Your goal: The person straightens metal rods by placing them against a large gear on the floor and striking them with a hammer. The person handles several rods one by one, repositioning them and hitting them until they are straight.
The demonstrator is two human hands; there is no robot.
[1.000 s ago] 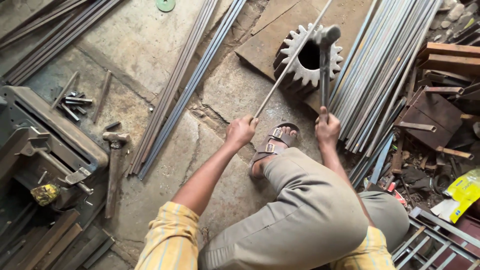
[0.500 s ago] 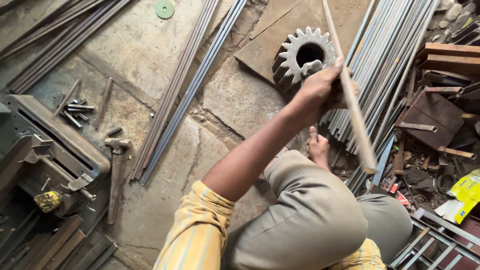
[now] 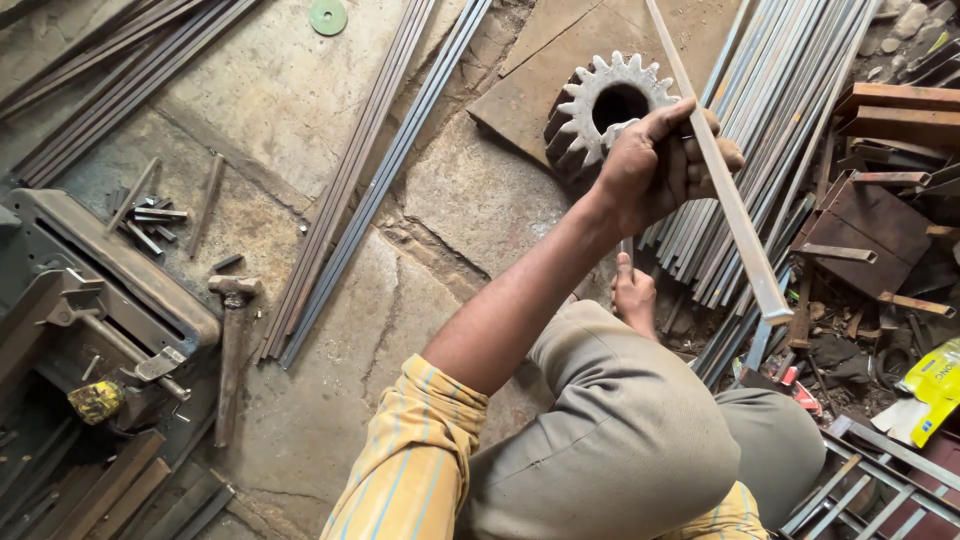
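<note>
Your left hand has its fingers clamped on the flat metal bar, whose long axis runs from top centre to right of centre. Your right hand grips a rod below, near the gear.

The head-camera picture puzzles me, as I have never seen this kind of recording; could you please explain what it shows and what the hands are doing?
There is one view, from a camera worn on a person's head, looking down at their own arms, bent knees and the stone workshop floor. The left hand is raised and grips a long, thin, pale metal strip, which slants across the picture. The right hand is lower, by the knee; what it holds is mostly hidden. Behind the left hand, a large grey toothed gear wheel sits on a flat slab. Bundles of long steel rods lie on the floor, with a rusty hammer and a heavy grey metal machine on the left.
</note>
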